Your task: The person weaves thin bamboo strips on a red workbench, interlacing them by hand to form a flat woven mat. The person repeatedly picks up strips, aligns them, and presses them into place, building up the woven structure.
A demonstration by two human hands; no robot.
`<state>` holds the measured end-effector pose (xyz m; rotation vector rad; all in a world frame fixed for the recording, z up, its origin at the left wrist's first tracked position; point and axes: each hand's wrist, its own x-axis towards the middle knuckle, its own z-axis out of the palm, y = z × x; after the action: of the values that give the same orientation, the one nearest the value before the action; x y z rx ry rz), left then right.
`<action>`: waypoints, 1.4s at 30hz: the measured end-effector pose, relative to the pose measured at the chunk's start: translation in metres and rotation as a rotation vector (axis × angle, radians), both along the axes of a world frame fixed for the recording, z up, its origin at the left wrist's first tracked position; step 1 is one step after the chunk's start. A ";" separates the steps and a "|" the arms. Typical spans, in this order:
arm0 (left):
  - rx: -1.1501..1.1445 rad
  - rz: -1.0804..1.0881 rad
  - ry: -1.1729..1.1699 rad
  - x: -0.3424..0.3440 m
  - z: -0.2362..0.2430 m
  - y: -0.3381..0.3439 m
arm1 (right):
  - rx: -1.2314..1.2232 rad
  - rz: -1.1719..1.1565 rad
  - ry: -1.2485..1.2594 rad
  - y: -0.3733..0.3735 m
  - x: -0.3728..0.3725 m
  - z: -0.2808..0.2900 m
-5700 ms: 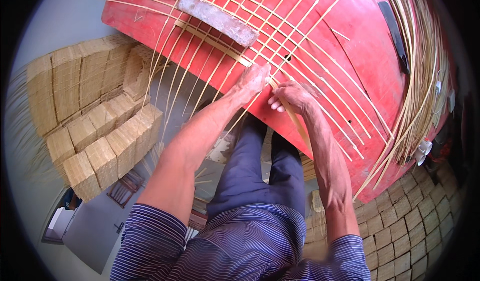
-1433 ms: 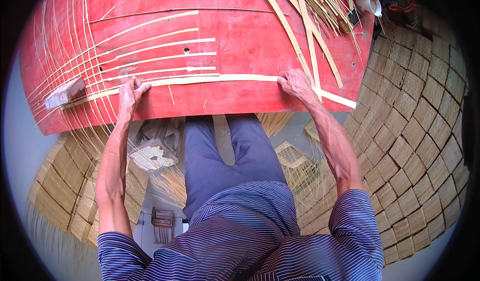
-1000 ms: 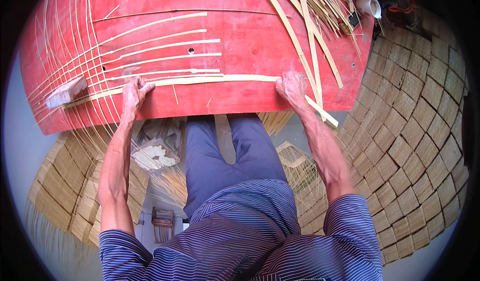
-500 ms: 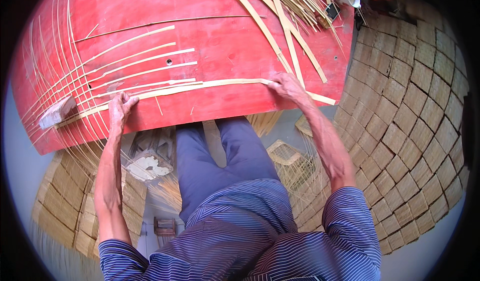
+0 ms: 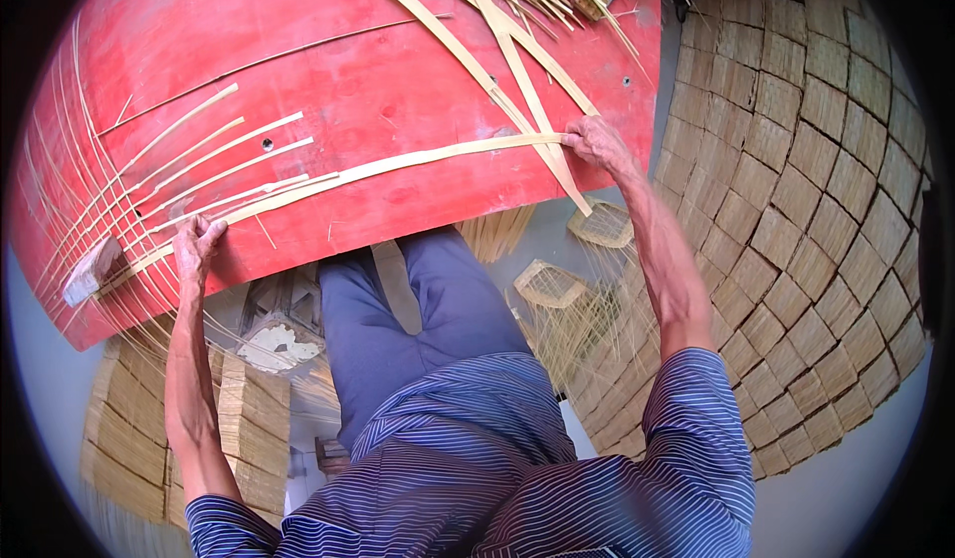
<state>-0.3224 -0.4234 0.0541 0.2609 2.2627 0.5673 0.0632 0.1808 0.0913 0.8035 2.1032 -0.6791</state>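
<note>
Head view: both forearms reach forward, well apart. The left hand [image 5: 196,245], fingers curled, grips the strip [image 5: 398,163] along the table's [image 5: 368,91] near side; the right hand's [image 5: 597,144] grip pinches its right end.

Clock centered between your left hand [image 5: 197,241] and right hand [image 5: 595,145]: 12 is your roomiest way through, bare red tabletop [image 5: 368,91] with just a thin stick [image 5: 274,60] across it. 1 to 2 is messy, crossed flat strips [image 5: 494,21] running down close by that right hand. 9's crowded tbh: lattice [image 5: 121,200], plus a block [image 5: 93,268] nearer 8. The long strip [image 5: 398,160] fences off a narrow band at 6.
</note>
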 end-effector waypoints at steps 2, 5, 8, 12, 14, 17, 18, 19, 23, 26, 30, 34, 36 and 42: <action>0.002 0.003 -0.002 0.001 0.002 0.004 | 0.008 0.012 0.014 0.000 0.000 0.002; -0.008 0.000 -0.002 0.000 0.003 0.003 | 0.020 -0.007 0.020 -0.001 0.003 0.000; -0.014 -0.021 0.012 0.000 0.001 0.000 | 0.031 -0.005 0.036 -0.003 0.004 -0.002; 0.004 -0.049 0.024 -0.001 -0.002 -0.002 | -0.021 0.048 0.075 0.002 0.009 -0.005; -0.002 -0.046 0.016 -0.001 -0.003 -0.005 | -0.040 0.055 0.059 0.005 0.009 -0.007; -0.004 -0.050 0.015 -0.001 -0.005 -0.003 | -0.016 0.113 0.066 0.006 0.007 -0.007; -0.011 -0.060 0.027 -0.001 -0.005 -0.005 | -0.001 0.141 0.076 0.004 0.007 -0.008; -0.018 -0.069 0.040 -0.002 -0.005 -0.006 | 0.016 0.136 0.063 0.002 0.007 -0.008; -0.014 -0.060 0.044 0.000 -0.004 -0.005 | 0.093 0.138 0.046 -0.004 0.009 -0.009; -0.010 -0.049 0.035 -0.001 -0.005 -0.006 | 0.142 0.168 0.062 -0.008 0.013 -0.012; 0.020 -0.045 0.033 0.000 -0.004 -0.004 | 0.226 0.192 0.080 -0.013 0.016 -0.022; 0.012 -0.058 0.033 0.001 0.001 0.000 | 0.271 0.170 0.124 -0.020 0.019 -0.022; 0.013 -0.038 0.022 0.001 0.001 -0.002 | 0.311 0.162 0.148 -0.025 0.020 -0.023; 0.012 -0.022 0.025 0.001 0.000 -0.001 | 0.348 0.140 0.170 -0.030 0.013 -0.021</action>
<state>-0.3213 -0.4240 0.0537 0.3003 2.2781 0.5695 0.0759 0.1503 0.0701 0.7948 2.4474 -0.3183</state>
